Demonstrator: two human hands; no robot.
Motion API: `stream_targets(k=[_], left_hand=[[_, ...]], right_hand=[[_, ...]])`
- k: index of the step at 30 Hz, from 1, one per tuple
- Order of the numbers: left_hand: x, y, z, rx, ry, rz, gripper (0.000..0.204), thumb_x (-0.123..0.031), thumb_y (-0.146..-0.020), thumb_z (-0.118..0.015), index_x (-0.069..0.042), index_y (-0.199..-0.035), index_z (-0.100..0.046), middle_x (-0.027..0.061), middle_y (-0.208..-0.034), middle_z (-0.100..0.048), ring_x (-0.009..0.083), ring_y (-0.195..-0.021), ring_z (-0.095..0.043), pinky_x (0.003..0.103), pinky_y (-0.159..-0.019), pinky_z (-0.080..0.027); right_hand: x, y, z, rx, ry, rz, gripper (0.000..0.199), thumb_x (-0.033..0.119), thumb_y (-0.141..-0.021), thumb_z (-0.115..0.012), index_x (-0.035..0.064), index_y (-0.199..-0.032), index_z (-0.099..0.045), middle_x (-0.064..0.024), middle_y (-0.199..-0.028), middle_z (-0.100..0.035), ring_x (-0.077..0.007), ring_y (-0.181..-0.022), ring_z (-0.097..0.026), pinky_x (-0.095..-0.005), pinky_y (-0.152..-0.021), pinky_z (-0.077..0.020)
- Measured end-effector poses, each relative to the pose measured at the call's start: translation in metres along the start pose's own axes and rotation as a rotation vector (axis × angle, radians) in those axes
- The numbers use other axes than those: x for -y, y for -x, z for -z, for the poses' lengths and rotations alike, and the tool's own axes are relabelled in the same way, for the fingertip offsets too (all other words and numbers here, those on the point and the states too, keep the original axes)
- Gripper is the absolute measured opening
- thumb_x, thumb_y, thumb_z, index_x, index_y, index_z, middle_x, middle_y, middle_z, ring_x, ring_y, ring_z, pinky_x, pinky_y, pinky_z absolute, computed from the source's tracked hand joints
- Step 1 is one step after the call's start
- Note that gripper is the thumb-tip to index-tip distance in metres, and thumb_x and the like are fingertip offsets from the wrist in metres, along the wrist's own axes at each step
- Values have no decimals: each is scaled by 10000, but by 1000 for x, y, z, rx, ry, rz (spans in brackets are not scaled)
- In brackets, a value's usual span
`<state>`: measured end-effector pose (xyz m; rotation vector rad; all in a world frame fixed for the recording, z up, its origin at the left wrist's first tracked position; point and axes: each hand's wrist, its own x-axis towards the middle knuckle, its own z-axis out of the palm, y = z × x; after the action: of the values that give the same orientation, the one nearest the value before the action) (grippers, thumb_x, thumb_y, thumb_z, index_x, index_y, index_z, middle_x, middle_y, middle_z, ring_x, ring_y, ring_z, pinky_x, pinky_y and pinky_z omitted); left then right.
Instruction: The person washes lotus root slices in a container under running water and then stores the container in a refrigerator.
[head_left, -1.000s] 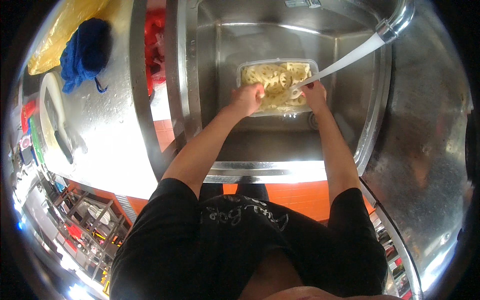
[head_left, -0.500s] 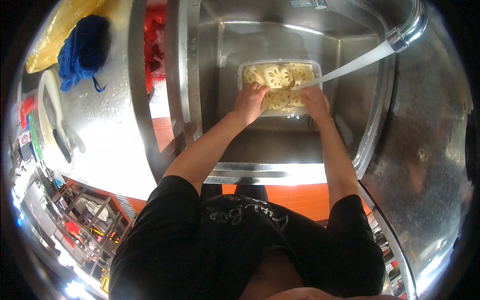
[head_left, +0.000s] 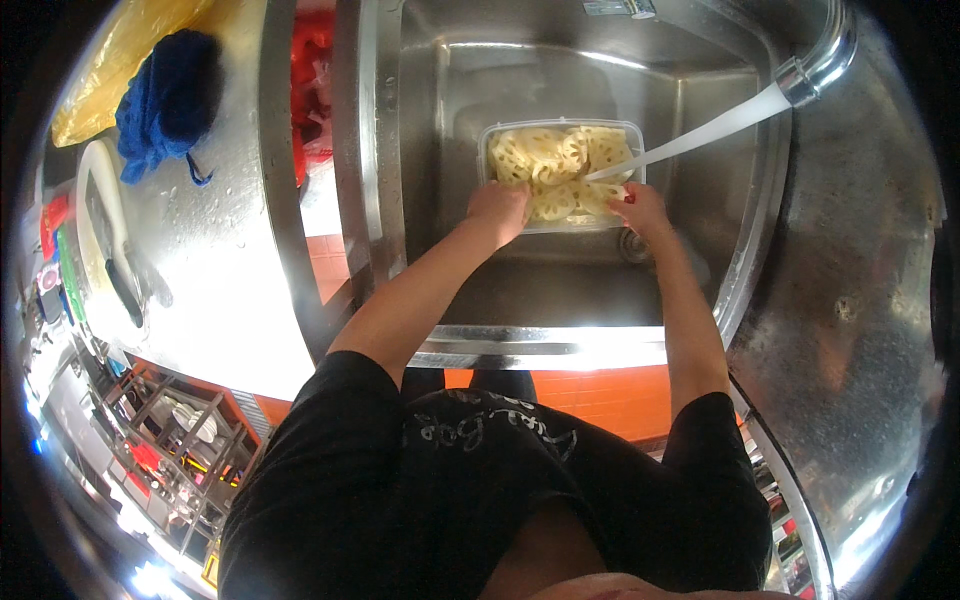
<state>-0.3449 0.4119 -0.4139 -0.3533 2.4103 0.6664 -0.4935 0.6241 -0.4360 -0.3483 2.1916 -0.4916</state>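
Note:
A clear plastic container (head_left: 482, 150) full of pale, holed lotus root slices (head_left: 555, 150) stands in the metal sink (head_left: 560, 90). A white stream of water (head_left: 710, 130) runs slantwise down into the slices. My left hand (head_left: 498, 212) is at the container's near left side, fingers curled in by the slices; what they hold, if anything, is hidden. At the near right corner my right hand (head_left: 645, 208) pinches the edge of a lotus root slice (head_left: 600, 195) between thumb and fingers.
The curved metal faucet (head_left: 825, 60) juts in from the upper right. The sink drain (head_left: 632, 245) lies just beyond the container's near right corner. Left of the sink is a metal counter (head_left: 220, 250) with a blue cloth (head_left: 165, 100), a yellow plastic bag (head_left: 115, 65) and a knife (head_left: 125, 290).
My right hand has moved slightly right and nearer, now pinching a slice. My left hand has curled and shifted a little nearer. The slices at the container's left and middle lie differently.

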Motion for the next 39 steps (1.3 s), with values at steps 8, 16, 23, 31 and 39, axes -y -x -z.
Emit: stream_targets(k=[8, 16, 23, 31, 39], left_hand=[[9, -2, -2, -399, 430, 162, 352, -152, -767, -589, -118, -1115, -547, 111, -948, -610, 255, -831, -603, 340, -767, -475], [19, 14, -15, -339, 652, 70, 347, -83, -736, -616, -82, -1079, -557, 134, -999, -581, 218, -807, -597, 327, -725, -481], [19, 21, -32, -475, 787, 65, 296, -111, -740, -610, -65, -1030, -570, 135, -951, -589, 257, -863, -587, 337, -718, -475], [-23, -33, -26, -197, 698, -17, 302, -228, -792, -616, -64, -1034, -541, 124, -926, -596, 251, -854, -584, 361, -723, -480], [-12, -28, 8, -376, 173, -54, 598, -216, -735, -673, -46, -1229, -381, 135, -1308, -360, 298, -1233, -319, 446, -954, -343]], right_hand=[[22, 5, 4, 147, -448, 101, 365, 167, -787, -611, -1, -1088, -493, -49, -781, -606, -146, -575, -552, -274, -507, -453], [19, -17, -10, 56, -438, 37, 292, 174, -827, -558, 4, -1060, -509, -56, -822, -596, -129, -590, -535, -251, -476, -424], [34, -19, -24, 29, -748, -63, 232, 224, -846, -535, 51, -1000, -535, -31, -772, -564, -89, -543, -477, -221, -424, -365], [50, -14, -20, 201, -831, -239, 250, 294, -876, -505, 62, -966, -524, -57, -784, -578, -103, -567, -542, -227, -401, -375], [24, -22, -26, -321, 709, 505, 595, 289, -798, -583, 156, -1324, -340, -241, -1384, -207, -380, -1263, -266, -442, -1012, -279]])
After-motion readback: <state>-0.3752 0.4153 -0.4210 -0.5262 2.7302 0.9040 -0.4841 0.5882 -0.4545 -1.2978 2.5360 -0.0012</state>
